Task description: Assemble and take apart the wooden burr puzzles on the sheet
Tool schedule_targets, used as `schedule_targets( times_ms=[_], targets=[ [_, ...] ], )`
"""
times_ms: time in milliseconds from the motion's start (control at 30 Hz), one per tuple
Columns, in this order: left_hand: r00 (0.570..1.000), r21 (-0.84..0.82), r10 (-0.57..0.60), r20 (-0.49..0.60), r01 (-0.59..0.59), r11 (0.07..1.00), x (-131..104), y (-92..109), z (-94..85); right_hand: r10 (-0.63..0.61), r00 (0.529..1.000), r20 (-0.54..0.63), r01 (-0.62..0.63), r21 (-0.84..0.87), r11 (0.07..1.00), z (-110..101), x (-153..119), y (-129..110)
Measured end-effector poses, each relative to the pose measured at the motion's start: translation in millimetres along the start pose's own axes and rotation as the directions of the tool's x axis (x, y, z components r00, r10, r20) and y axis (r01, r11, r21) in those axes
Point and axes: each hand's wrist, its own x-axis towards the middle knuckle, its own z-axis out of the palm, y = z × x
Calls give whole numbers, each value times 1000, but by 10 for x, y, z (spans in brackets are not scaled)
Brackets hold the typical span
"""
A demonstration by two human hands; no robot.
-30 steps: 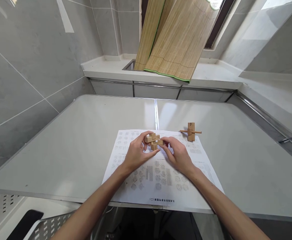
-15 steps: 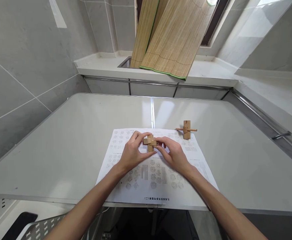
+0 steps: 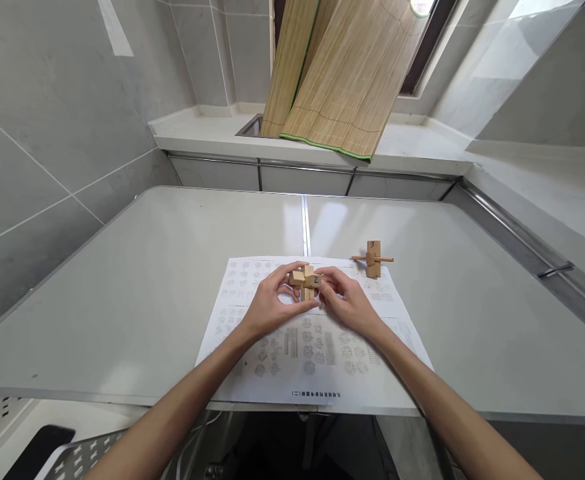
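Observation:
Between my hands, above the printed sheet (image 3: 277, 383), is a wooden burr puzzle (image 3: 306, 280) made of crossed light-wood bars. One bar on its right side bears a dark mark like a "2". My left hand (image 3: 272, 298) grips the puzzle from the left, index finger along its far side and thumb along its near side. My right hand (image 3: 345, 298) pinches the marked bar at the right end between thumb and fingers. Farther right, a second wooden puzzle piece (image 3: 373, 260) with a thin stick through it lies across the sheet's far edge, untouched.
The pale table (image 3: 122, 300) has a metal seam (image 3: 305, 223) running down its middle. Behind it a bamboo mat (image 3: 342, 87) hangs over a white ledge (image 3: 207, 140) beside a sink corner. A dark phone (image 3: 39, 453) lies at the lower left near a perforated rack.
The burr puzzle has turned in my hands, so the marked bar now faces up. My right fingers have shifted their hold at its right end.

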Motion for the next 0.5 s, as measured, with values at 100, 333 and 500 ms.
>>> schedule_targets(
  times_ms=[100,333,500],
  targets=[
    [998,24,34,50,-35,999,-11,33,-10,48,994,103,-57,83,995,-28,13,9],
    [985,91,93,142,-107,990,-29,92,-52,51,944,327,-149,282,948,-83,21,-16],
    [991,88,60,122,-71,994,-39,86,-53,93,933,347,-219,344,913,-100,44,11]
  ],
)
